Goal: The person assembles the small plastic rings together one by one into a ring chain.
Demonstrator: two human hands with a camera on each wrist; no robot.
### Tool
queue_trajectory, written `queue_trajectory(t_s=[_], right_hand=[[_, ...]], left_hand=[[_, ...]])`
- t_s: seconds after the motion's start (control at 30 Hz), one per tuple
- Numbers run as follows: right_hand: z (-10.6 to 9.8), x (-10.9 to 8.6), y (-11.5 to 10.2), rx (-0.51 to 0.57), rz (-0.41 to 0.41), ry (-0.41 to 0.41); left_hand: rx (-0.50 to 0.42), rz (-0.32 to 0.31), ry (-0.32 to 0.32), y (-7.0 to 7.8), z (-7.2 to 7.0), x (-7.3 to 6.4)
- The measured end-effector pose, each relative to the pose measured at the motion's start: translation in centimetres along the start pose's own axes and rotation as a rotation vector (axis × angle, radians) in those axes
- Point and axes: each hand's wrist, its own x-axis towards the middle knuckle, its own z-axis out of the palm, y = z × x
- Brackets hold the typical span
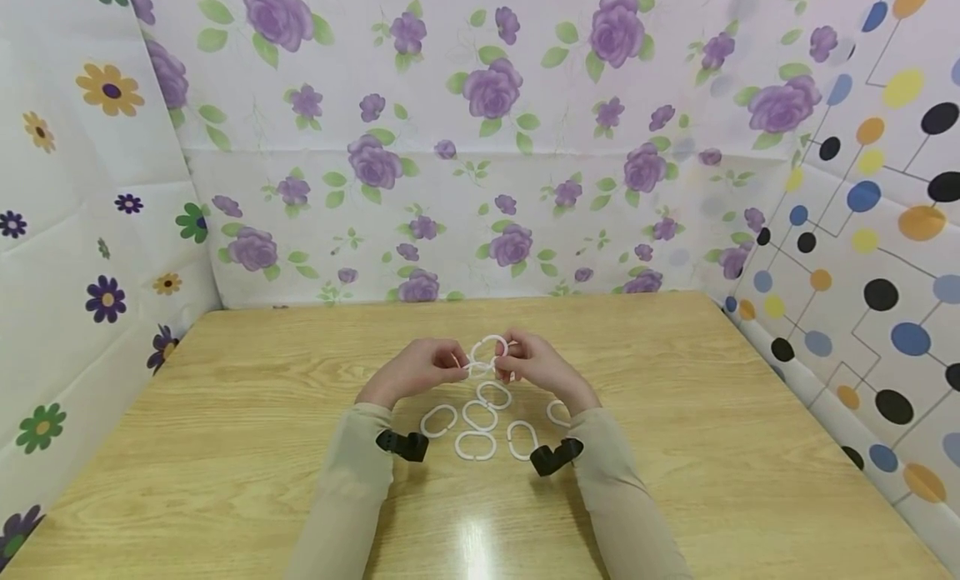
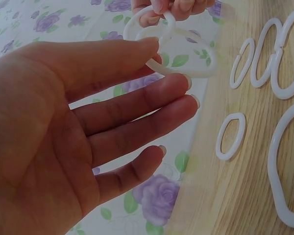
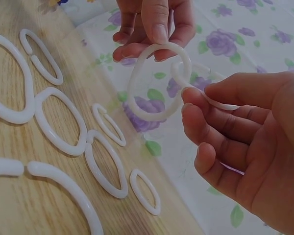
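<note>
Above the table, my left hand (image 1: 416,370) pinches a white plastic link (image 3: 132,85) between thumb and forefinger. My right hand (image 1: 542,367) faces it, with a second white link (image 3: 224,105) pinched the same way. Both links are oval rings, and they cross each other between the two hands. In the left wrist view, the other fingers of the left hand (image 2: 122,117) are spread loosely away from the link. The remaining fingers of the right hand (image 3: 250,132) are bent below its grip. Fingertips hide part of each held link.
Several more white links lie on the wooden table (image 1: 225,447) below and between the forearms, including a left one (image 1: 423,424), a near one (image 1: 476,458) and a right one (image 1: 511,437). Some touch one another. Patterned sheets (image 1: 450,222) stand behind and beside the table.
</note>
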Motion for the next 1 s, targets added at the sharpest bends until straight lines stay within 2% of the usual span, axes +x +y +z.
queue_trajectory(t_s=[0.23,0.43,0.83,1.0], right_hand=[[-0.11,-0.01,0.05,0.004,-0.021,-0.035],[-0.14,-0.02,0.24,0.021,-0.024,-0.056],[-0.16,0.03,0.27,0.014,-0.052,-0.135],[-0.17,-0.14,0.45,-0.021,-0.075,-0.164]], left_hand=[[-0.021,-0.03,-0.026,0.08,0.09,0.08],[-0.038,-0.022,-0.036,-0.09,0.3,0.19],[-0.003,-0.012,-0.014,-0.11,0.46,0.38],[-0.003,-0.01,-0.005,-0.04,0.43,0.24]])
